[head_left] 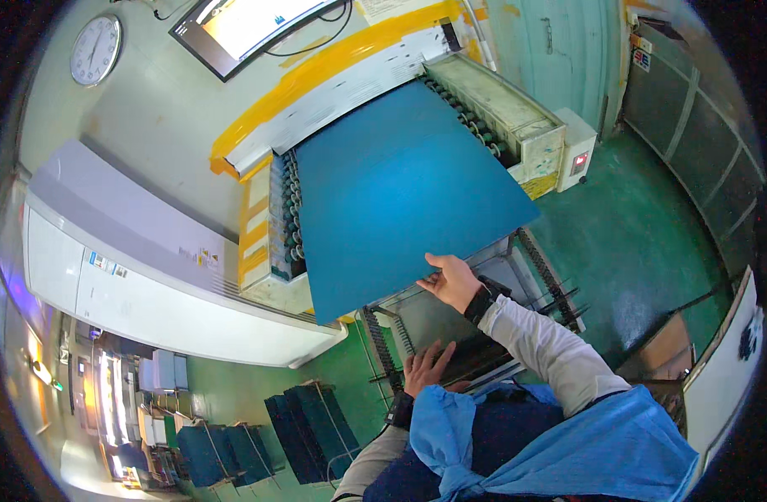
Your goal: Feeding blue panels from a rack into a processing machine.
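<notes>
A large flat blue sheet (408, 184) lies on the roller conveyor of a machine, its near edge jutting out past the rollers (484, 134). My right hand (452, 283) pinches that near edge, thumb on top and fingers curled at the rim. Lower down, my left hand (428, 368) has its fingers spread and holds nothing. It is beside a metal rack (383, 343) with toothed, spring-like side rails, below the sheet; whether it touches the rack I cannot tell. Both wrists wear black bands.
A white cabinet-like unit (174, 276) runs along the left. Racks of dark blue sheets (312, 427) stand on the green floor (626, 251) at the lower left. To the right are a control box (574, 155), a grey panelled screen (693, 117) and a cardboard piece (659, 347).
</notes>
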Demonstrator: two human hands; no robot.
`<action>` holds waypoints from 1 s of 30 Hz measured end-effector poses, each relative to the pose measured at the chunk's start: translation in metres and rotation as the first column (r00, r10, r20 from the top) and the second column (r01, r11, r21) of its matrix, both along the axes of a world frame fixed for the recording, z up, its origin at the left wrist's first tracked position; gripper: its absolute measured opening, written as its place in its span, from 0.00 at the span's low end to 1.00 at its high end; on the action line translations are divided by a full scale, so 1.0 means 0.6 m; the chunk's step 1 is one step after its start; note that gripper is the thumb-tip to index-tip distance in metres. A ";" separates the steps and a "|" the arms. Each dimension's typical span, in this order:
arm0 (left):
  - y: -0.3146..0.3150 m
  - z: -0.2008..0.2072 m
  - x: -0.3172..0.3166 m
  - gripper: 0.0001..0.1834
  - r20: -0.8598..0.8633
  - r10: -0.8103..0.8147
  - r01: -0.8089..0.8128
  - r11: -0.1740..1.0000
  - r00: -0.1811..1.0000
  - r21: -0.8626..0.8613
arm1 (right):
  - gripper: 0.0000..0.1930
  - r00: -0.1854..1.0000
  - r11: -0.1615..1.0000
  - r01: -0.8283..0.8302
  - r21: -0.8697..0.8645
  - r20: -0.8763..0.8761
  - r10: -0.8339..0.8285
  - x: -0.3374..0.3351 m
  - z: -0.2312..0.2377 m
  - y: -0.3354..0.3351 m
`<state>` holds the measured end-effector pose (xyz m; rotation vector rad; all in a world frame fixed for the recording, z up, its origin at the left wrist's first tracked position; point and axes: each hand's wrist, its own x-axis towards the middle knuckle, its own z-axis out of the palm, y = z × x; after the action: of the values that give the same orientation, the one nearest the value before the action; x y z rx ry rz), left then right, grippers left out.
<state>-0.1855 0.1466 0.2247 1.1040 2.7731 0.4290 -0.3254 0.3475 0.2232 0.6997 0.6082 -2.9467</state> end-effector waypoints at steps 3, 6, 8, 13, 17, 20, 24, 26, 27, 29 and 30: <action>-0.002 -0.003 0.001 0.50 0.005 0.011 -0.011 1.000 1.000 -0.028 | 0.11 1.000 1.000 0.020 0.003 0.014 -0.021 -0.003 0.012 -0.008; -0.003 -0.001 0.000 0.49 -0.006 0.015 -0.015 0.999 1.000 -0.040 | 0.11 0.999 1.000 0.027 0.016 0.025 -0.027 0.005 0.013 -0.006; -0.003 -0.002 0.001 0.50 -0.006 0.007 -0.007 0.999 1.000 -0.032 | 0.11 1.000 1.000 0.015 0.017 0.015 -0.016 0.012 0.018 -0.003; -0.006 -0.008 -0.002 0.51 0.014 0.008 -0.008 1.000 1.000 0.006 | 0.10 0.998 0.999 0.022 0.044 0.051 -0.024 0.003 0.003 0.013; -0.005 -0.005 -0.001 0.52 0.007 0.010 -0.010 1.000 1.000 0.019 | 0.11 1.000 0.999 0.026 0.037 0.012 -0.027 -0.005 0.006 0.019; -0.004 -0.001 0.000 0.53 -0.002 0.015 -0.015 1.000 1.000 -0.001 | 0.11 0.997 0.997 0.052 0.048 0.054 -0.054 -0.006 0.013 0.015; -0.005 -0.005 0.000 0.52 0.002 0.030 -0.029 0.999 1.000 -0.027 | 0.12 0.999 0.999 0.033 0.028 0.043 -0.034 -0.005 0.027 0.010; -0.001 -0.001 -0.001 0.52 0.010 0.032 -0.032 0.998 0.999 -0.052 | 0.12 0.997 0.999 0.041 0.021 0.068 -0.043 -0.004 0.032 0.012; -0.001 0.000 0.000 0.52 0.011 0.032 -0.032 0.998 0.999 -0.052 | 0.11 0.998 0.999 0.036 0.037 0.053 -0.038 -0.007 0.026 0.012; 0.000 0.004 0.000 0.52 0.016 0.025 -0.025 1.000 1.000 -0.015 | 0.11 0.998 0.998 0.038 0.056 0.040 -0.040 -0.014 0.011 0.017; 0.000 0.003 -0.002 0.52 0.017 0.022 -0.022 1.000 1.000 -0.014 | 0.11 0.999 0.998 0.030 0.048 0.011 -0.030 -0.021 -0.001 0.019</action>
<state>-0.1866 0.1469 0.2262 1.0629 2.7714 0.4188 -0.3379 0.3589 0.2226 0.7361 0.6759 -2.9623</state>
